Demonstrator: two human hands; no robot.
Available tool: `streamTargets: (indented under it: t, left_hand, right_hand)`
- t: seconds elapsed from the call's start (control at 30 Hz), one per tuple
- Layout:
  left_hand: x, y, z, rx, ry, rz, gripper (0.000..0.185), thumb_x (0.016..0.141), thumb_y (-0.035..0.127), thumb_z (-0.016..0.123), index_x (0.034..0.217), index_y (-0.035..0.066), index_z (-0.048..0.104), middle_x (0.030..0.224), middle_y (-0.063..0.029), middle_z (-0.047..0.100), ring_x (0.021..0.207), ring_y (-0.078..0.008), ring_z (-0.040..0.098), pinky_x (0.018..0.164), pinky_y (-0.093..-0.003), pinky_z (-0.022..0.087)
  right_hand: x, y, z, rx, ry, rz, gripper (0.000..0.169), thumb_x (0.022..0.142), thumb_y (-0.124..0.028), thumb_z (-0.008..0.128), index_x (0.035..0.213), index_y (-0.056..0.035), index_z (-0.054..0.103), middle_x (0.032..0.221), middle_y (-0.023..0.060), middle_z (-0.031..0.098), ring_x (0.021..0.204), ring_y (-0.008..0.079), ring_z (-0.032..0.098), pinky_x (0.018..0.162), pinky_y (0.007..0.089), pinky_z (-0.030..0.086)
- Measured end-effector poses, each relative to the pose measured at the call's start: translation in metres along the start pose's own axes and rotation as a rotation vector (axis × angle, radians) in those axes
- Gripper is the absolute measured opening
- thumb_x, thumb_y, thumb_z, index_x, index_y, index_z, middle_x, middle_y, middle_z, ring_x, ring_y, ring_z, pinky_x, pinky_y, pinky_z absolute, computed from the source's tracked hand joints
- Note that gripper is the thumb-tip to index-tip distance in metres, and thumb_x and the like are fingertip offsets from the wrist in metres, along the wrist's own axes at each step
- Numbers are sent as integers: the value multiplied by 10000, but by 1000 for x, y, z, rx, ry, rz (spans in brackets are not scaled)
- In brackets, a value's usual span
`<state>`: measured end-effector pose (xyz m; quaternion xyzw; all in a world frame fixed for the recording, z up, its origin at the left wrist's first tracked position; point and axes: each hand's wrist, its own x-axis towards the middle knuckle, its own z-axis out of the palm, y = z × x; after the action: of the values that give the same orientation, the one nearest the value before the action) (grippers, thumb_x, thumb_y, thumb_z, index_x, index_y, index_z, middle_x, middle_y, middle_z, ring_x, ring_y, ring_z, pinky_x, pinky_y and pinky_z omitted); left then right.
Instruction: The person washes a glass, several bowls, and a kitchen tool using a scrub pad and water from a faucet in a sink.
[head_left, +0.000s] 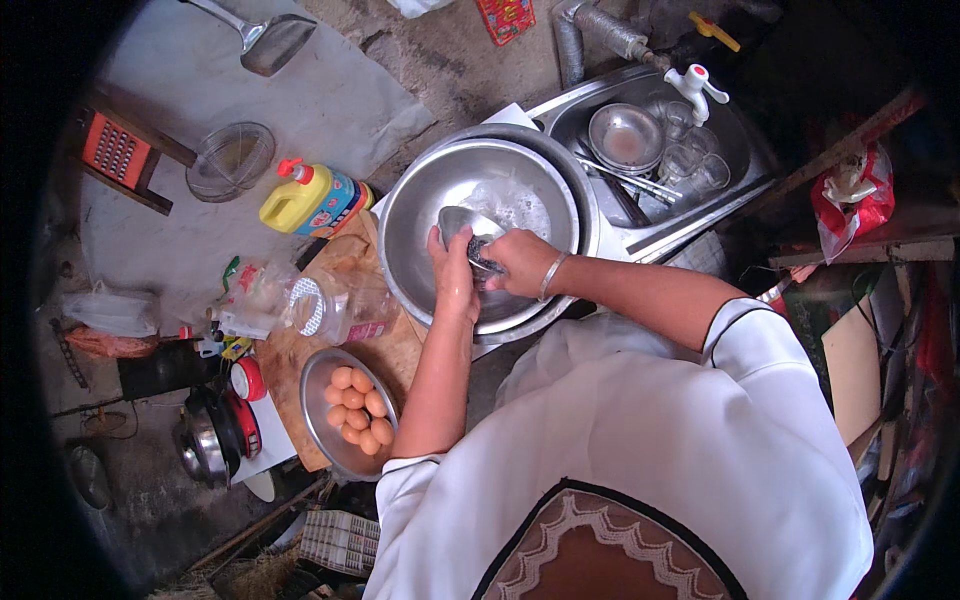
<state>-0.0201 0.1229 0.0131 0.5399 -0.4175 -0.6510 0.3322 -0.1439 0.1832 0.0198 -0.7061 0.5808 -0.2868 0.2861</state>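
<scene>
Both hands work over a large stainless steel basin (420, 195), which is set inside a slightly bigger metal basin (589, 202). My left hand (454, 274) grips a small metal bowl (459, 219) by its side, tilted above the basin. In my right hand (525, 262) is a dark steel wool scourer (484, 255), pressed against the bowl. Some soapy water (517, 202) with suds shows at the bottom of the large basin. Part of the small bowl is hidden behind my fingers.
To the right, a sink (742, 157) holds stacked metal bowls (626, 135), glasses (679, 161) and chopsticks (637, 176) under a white tap (696, 90). Left are a yellow detergent jug (315, 199), a clear plastic jar (360, 307) and a metal bowl (311, 397) of brown eggs (356, 399) on a wooden board (281, 360).
</scene>
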Motion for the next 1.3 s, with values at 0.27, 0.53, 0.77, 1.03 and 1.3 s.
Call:
streamTargets:
  t: [0.27, 0.53, 0.77, 1.03, 1.3]
  left_hand:
    - [0, -10, 27, -3, -77, -271, 652, 880, 469, 494, 1321, 51, 258, 1141, -182, 502, 833, -296, 613, 544, -360, 546]
    - [17, -21, 12, -45, -72, -319, 642, 922, 175, 443, 1416, 243, 40, 1253, -197, 417, 908, -360, 593, 551, -452, 564]
    - [14, -14, 21, 13, -261, -389, 843, 693, -148, 378, 1398, 213, 92, 1193, -216, 438, 865, -390, 608, 553, -462, 577]
    - [27, -30, 0, 52, -197, -306, 744, 637, -164, 402, 1310, 134, 290, 1027, -144, 505, 729, -281, 570, 561, -369, 528]
    - [-3, 3, 8, -140, -251, -355, 892, 629, -173, 386, 1389, 238, 162, 1186, -156, 438, 930, -358, 565, 753, -576, 513]
  right_hand:
    - [-2, 24, -19, -336, -139, 17, 318, 667, -282, 711, 808, -9, 626, 786, 200, 633, 798, 341, 628, 731, 415, 496]
    - [2, 15, -32, -386, -444, 96, 302, 757, -294, 571, 932, -62, 656, 961, 127, 621, 927, 334, 575, 824, 461, 435]
    - [49, 68, -2, -812, 29, -151, 212, 776, -191, 526, 889, -116, 690, 1050, 75, 583, 1060, 252, 482, 815, 375, 436]
    - [56, 61, -8, -312, -193, -269, 236, 788, -126, 518, 998, -41, 584, 1059, 184, 556, 976, 350, 565, 836, 407, 464]
    - [62, 52, 4, -289, 97, 36, 422, 661, -40, 646, 1058, -28, 503, 998, 206, 523, 926, 393, 573, 795, 415, 483]
